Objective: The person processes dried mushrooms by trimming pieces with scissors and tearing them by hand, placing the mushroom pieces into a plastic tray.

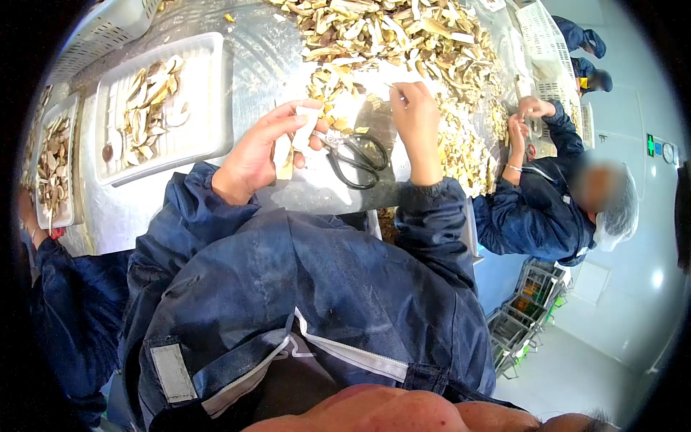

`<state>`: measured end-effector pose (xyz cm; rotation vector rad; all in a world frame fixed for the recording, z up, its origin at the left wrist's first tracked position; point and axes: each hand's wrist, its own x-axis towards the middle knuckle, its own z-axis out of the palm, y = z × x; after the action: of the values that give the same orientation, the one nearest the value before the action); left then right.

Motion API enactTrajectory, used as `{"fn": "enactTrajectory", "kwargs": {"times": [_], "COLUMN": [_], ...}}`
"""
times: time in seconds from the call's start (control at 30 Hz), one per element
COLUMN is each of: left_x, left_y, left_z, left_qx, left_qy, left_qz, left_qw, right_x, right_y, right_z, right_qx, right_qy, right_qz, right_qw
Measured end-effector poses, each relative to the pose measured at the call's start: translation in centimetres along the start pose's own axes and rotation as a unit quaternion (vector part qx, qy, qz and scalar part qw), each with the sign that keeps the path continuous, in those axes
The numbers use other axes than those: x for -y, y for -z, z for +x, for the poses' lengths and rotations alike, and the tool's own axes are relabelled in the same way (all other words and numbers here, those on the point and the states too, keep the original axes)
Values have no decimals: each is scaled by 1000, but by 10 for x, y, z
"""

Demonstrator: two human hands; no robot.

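Observation:
My left hand is closed around pale dried slices, held upright over the metal table's near edge. Black-handled scissors lie just right of it, their tips close to its fingers. My right hand is raised to the right of the scissors with its fingers pinched; what they hold, if anything, is too small to name. Beyond both hands a large heap of dried yellow-brown slices covers the table, with a paler heap right of my right hand.
A white tray with some slices stands at the left, a second tray farther left. White baskets are at the upper left. A co-worker works at the right; another person's dark sleeve is at the left.

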<state>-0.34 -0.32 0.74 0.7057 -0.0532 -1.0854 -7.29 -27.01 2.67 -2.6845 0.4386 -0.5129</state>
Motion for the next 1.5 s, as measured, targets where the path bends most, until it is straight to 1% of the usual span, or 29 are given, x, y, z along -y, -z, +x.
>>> {"fn": "enactTrajectory", "kwargs": {"times": [0.03, 0.07, 0.1, 0.13, 0.17, 0.2, 0.3, 0.4, 0.53, 0.57, 0.63, 0.67, 0.77, 0.8, 0.9, 1.0, 1.1, 1.2, 1.3, 1.37, 1.4, 1.43, 1.47, 1.5], "left_x": [1, 1, 1, 2, 3, 3, 3, 2, 2, 2, 3, 5, 9, 8, 9, 10, 7, 7, 3, 0, -3, -7, -14, -22], "left_y": [-1, -1, 0, 2, 2, 2, 2, 2, -8, -10, -7, -5, 1, -3, -1, -2, -5, -3, -9, -6, -2, -2, -2, -2], "left_z": [0, 0, 1, 1, 1, 1, 2, 1, -1, -2, -1, 0, 1, 0, 1, 0, -2, -1, -4, -6, -7, -11, -17, -24], "left_qx": [-2, -4, -8, -12, -16, -14, -10, -12, -29, -33, -2, 13, 1, -15, -27, -14, 3, 12, -16, -34, -42, -51, -62, -74], "left_qy": [-3, -7, -10, -13, -16, -17, -21, -29, -40, -39, -33, -30, -24, -15, -11, -18, -10, 6, 19, -34, -61, -91, -120, -149], "left_qz": [-2, -2, -4, -5, -6, -5, -3, -3, -3, -3, 2, 5, 31, 20, 56, 104, 147, 129, 109, 99, 94, 108, 121, 133], "left_qw": [1000, 1000, 1000, 1000, 1000, 1000, 1000, 1000, 999, 999, 999, 999, 999, 1000, 998, 994, 989, 992, 994, 994, 993, 989, 983, 977], "right_x": [0, -2, 1, 7, 12, 16, 27, 38, 52, 56, 62, 69, 86, 90, 88, 84, 73, 74, 62, 50, 43, 32, 19, 11], "right_y": [6, 11, 14, 17, 21, 25, 28, 25, 16, 11, -6, -14, -25, -23, -21, -10, -8, -8, -10, -5, -3, -3, -5, -8], "right_z": [-2, -3, -5, -8, -10, -11, -13, -16, -19, -21, -29, -34, -48, -51, -54, -52, -51, -55, -54, -46, -40, -36, -33, -28], "right_qx": [-11, 4, 37, 69, 99, 120, 152, 162, 201, 195, 184, 163, 147, 158, 168, 209, 252, 255, 242, 195, 167, 131, 95, 58], "right_qy": [-3, 10, -54, -118, -180, -187, -220, -228, -234, -231, -225, -206, -215, -224, -213, -201, -187, -192, -233, -202, -184, -145, -105, -64], "right_qz": [14, 24, 138, 249, 356, 394, 488, 545, 610, 618, 633, 629, 595, 610, 579, 568, 530, 543, 593, 444, 362, 266, 166, 64], "right_qw": [1000, 1000, 988, 959, 912, 892, 831, 790, 730, 726, 717, 732, 760, 743, 769, 770, 788, 777, 732, 851, 898, 944, 976, 994]}}
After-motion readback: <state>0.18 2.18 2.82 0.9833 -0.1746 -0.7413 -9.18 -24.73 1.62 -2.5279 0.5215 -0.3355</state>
